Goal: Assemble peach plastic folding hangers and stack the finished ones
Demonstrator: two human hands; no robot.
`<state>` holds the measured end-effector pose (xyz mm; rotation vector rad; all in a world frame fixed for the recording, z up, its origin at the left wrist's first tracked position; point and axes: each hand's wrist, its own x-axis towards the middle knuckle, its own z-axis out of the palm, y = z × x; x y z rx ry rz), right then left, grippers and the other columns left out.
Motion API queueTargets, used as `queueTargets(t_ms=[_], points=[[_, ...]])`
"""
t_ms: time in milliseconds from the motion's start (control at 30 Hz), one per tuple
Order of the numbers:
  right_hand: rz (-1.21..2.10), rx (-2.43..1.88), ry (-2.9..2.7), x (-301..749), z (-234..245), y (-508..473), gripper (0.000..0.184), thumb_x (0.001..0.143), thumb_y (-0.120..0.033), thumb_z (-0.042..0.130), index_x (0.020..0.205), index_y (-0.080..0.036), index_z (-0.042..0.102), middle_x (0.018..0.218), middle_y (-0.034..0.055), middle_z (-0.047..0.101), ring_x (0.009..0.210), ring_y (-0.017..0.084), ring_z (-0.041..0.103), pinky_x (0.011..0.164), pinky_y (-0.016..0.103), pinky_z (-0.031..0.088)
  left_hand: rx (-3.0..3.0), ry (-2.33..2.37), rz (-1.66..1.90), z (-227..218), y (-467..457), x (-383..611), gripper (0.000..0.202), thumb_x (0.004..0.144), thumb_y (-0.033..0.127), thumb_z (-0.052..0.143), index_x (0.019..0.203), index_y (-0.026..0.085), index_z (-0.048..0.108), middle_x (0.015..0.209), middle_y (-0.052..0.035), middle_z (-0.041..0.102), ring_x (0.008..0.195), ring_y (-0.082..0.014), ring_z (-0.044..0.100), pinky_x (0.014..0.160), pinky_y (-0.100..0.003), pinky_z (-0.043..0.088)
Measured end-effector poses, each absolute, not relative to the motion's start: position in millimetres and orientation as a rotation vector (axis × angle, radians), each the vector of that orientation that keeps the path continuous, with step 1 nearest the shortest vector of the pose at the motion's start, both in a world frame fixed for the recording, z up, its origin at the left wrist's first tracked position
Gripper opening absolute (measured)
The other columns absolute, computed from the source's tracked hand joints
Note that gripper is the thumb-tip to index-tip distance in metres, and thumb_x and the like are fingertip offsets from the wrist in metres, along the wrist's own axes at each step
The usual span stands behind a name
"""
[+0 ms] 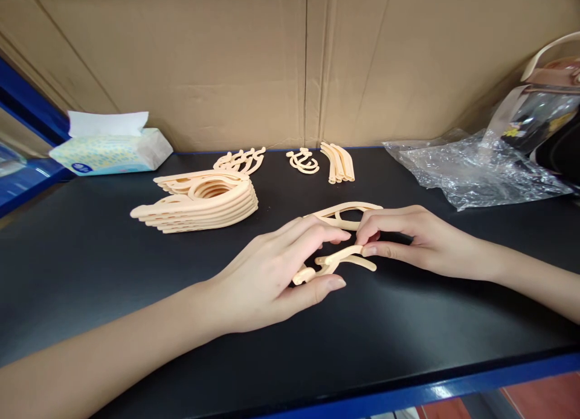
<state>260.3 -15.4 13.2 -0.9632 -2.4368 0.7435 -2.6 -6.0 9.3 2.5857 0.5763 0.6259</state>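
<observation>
Black surface (453, 322): bore all hanger parts. Stack of cream plastic hanger frames (199, 210): left rear. Left hand (281, 268): thumb and fingers spread about knobbed end of slim hook-like piece (334, 259); contact uncertain. Right hand (417, 243): thumb and forefinger pinched far end. Single hanger frame (339, 222): just beyond hands. Slim hook-like piece: between hands; judged light, stiffish, smooth, slip-prone, thin arms breakable if bent; best hold: thicker junction.
</observation>
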Motion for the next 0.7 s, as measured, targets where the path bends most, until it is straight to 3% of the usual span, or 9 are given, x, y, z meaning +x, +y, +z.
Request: queueTargets(t_ms=[267, 700], points=[[0.752, -0.94, -2.461, 261.6, 12.9, -16.9, 0.014, 0.098, -0.03, 0.055, 0.092, -0.02, 0.063, 0.082, -0.0019, 0.063, 0.072, 0.009, 0.058, 0.07, 0.021, 0.043, 2.666, 0.543, 0.585, 8.6, -5.8, -0.9, 0.039, 0.097, 0.038, 0.054, 0.13, 0.019, 0.047, 0.128, -0.0087, 0.059, 0.123, -0.0224, 0.053, 0.098, -0.034, 0.051], [0.697, -0.92, -2.507, 259.9, 13.7, -17.3, 0.015, 0.098, -0.03, 0.053, 0.091, -0.02, 0.061, 0.083, 0.0001, 0.064, 0.074, 0.011, 0.059, 0.072, 0.023, 0.044, 2.767, 0.467, 0.501, 8.8, -7.1, 1.5, 0.035, 0.097, 0.037, 0.055, 0.125, 0.016, 0.051, 0.123, -0.0089, 0.061, 0.109, -0.0211, 0.057, 0.093, -0.032, 0.048]])
